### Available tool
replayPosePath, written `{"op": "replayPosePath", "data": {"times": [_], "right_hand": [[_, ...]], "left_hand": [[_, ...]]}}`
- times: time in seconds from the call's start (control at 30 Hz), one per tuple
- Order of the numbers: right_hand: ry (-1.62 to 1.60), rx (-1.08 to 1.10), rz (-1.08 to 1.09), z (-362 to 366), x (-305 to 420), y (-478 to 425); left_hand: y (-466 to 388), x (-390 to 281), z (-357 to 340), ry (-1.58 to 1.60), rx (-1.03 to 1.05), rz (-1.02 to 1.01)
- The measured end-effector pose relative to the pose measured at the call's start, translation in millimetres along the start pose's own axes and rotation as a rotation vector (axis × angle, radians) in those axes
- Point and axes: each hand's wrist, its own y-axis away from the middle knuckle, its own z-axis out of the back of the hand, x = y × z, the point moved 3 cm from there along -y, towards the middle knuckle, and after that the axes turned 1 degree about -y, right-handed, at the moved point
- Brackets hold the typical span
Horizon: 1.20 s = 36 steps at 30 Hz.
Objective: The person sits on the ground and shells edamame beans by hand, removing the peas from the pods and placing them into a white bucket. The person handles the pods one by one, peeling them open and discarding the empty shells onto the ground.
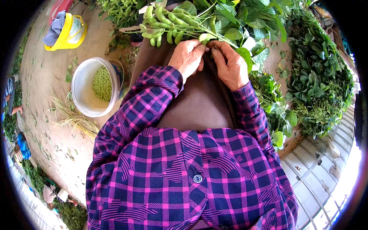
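Observation:
Both hands meet above the brown-clad lap, at the lower side of a leafy soybean plant with plump green pods (164, 17). Between the thumb and fingers of my left hand (188, 57) is a pale green soybean pod (207, 37). My right hand (228, 63) is close beside it, thumb and forefinger pinched near the plant's stem; what exactly they grip is hidden. A white plastic bucket (95, 86) stands to the left, partly filled with shelled green beans (102, 84).
A yellow bucket (69, 32) with grey cloth is at the upper left. Dry stalks (75, 118) lie by the white bucket. Heaped leafy plants (313, 77) line the right side. Other people are partly visible at the far left edge.

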Motion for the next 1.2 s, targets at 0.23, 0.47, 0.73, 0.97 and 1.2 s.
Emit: {"op": "replayPosePath", "data": {"times": [0.23,0.47,0.73,0.97,1.2], "right_hand": [[0.008,-0.013,0.057,-1,1,2],[-0.288,0.063,-0.072,-11,-14,-2],[-0.513,0.214,-0.180,-9,-13,-6],[-0.487,0.227,-0.167,-10,-18,-9],[-0.500,0.222,-0.172,-12,-22,-10]], "left_hand": [[1,2,5,0.121,0.046,0.022],[-6,13,6,0.241,0.159,0.120],[-8,12,5,0.208,0.101,0.062],[-13,16,3,0.159,0.064,0.009],[-16,19,0,0.105,0.036,-0.080]]}}
